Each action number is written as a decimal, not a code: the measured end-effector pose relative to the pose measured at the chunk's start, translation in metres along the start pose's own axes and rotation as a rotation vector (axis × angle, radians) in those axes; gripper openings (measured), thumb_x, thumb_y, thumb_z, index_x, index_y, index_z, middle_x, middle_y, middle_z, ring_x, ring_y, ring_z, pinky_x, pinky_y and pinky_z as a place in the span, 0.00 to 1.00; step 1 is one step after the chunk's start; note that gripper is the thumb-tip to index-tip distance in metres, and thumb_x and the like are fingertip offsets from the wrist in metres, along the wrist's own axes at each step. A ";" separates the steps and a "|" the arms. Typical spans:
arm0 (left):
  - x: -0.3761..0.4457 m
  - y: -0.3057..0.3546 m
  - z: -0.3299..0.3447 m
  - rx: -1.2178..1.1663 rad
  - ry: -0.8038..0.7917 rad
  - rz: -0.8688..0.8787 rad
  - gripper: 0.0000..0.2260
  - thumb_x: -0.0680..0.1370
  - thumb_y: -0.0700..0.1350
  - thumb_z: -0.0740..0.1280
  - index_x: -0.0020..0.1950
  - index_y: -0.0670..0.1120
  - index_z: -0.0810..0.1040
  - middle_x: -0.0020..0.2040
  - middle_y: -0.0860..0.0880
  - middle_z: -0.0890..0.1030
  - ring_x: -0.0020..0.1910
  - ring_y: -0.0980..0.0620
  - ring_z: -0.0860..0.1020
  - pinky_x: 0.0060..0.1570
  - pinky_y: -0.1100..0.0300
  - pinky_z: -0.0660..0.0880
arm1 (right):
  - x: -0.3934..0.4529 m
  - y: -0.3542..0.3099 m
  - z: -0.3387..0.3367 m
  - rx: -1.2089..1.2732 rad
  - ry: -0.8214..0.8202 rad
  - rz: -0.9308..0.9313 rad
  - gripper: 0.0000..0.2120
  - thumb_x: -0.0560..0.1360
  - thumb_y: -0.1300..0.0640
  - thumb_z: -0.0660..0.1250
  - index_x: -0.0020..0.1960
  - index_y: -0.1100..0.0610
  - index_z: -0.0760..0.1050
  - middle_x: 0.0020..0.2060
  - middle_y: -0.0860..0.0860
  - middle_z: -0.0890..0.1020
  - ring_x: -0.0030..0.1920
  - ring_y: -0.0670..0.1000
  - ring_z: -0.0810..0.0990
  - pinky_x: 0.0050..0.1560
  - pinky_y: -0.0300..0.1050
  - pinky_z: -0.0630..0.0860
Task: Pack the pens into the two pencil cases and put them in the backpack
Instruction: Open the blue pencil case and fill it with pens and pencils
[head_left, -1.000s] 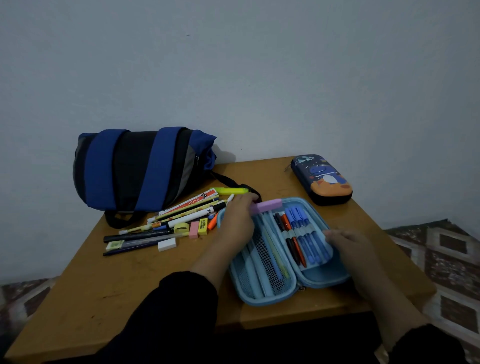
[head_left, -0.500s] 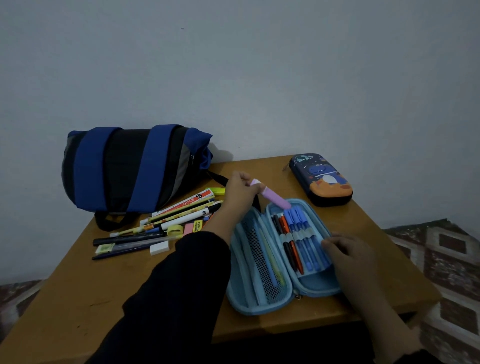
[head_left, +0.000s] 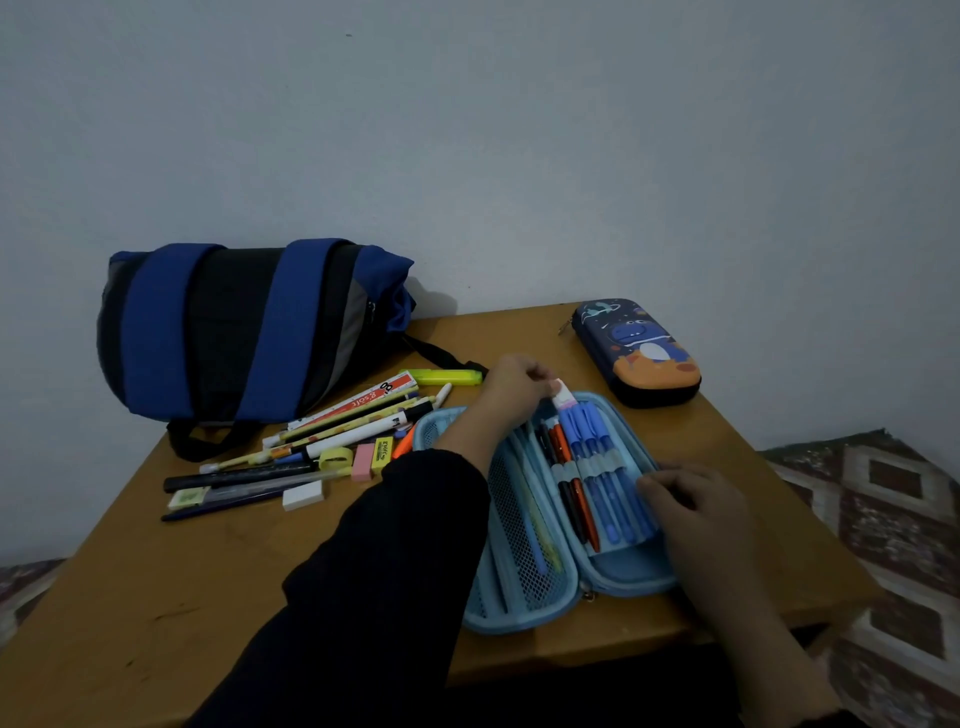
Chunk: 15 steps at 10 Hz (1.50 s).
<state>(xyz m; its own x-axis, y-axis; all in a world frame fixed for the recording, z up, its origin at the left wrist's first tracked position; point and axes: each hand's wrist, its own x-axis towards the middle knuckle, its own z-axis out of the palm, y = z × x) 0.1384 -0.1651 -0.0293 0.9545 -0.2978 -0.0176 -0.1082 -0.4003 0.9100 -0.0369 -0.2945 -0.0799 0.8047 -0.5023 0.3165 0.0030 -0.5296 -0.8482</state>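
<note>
Left grip (head_left: 511, 387) pinches pink pen (head_left: 562, 399) (pale cap); right grip (head_left: 685, 499) clasps blue case (head_left: 524, 618).

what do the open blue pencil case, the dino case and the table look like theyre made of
Open blue pencil case: probably moulded foam shell, matte, with a mesh pocket inside its left half.
Dino case: likely the same kind of hard shell, with a smooth, slightly glossy printed lid.
Table: wood or wood laminate, satin orange-brown, with a few dark scuffs.

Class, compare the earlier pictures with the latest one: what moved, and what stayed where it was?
The left hand swung the pink pen from lying across the open light blue case to pointing down into its pen loops. The right hand still steadies the case. Backpack, dinosaur case and loose stationery stayed.
</note>
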 end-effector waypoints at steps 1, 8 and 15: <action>-0.005 0.003 -0.003 0.123 -0.101 0.013 0.04 0.77 0.36 0.68 0.49 0.39 0.82 0.49 0.43 0.82 0.47 0.49 0.77 0.49 0.57 0.75 | 0.000 0.001 0.001 -0.034 0.015 0.014 0.05 0.74 0.58 0.69 0.40 0.57 0.82 0.45 0.49 0.79 0.50 0.50 0.76 0.52 0.50 0.74; -0.012 -0.013 -0.001 0.490 -0.145 0.160 0.28 0.74 0.26 0.56 0.65 0.51 0.77 0.67 0.42 0.69 0.66 0.40 0.68 0.56 0.54 0.74 | -0.002 -0.003 0.000 -0.014 -0.006 0.083 0.07 0.74 0.61 0.66 0.49 0.60 0.83 0.50 0.48 0.77 0.52 0.49 0.75 0.44 0.43 0.71; 0.000 -0.014 0.010 0.654 -0.080 0.179 0.13 0.81 0.42 0.63 0.63 0.52 0.79 0.60 0.45 0.75 0.60 0.43 0.72 0.59 0.58 0.71 | -0.002 -0.004 0.000 -0.078 0.019 0.055 0.14 0.71 0.61 0.70 0.29 0.62 0.74 0.36 0.52 0.76 0.40 0.49 0.74 0.37 0.44 0.67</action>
<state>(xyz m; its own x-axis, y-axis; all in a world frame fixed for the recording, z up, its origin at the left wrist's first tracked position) 0.1369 -0.1682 -0.0462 0.8852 -0.4617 0.0567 -0.4327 -0.7726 0.4646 -0.0386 -0.2909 -0.0769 0.7908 -0.5447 0.2791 -0.0875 -0.5520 -0.8292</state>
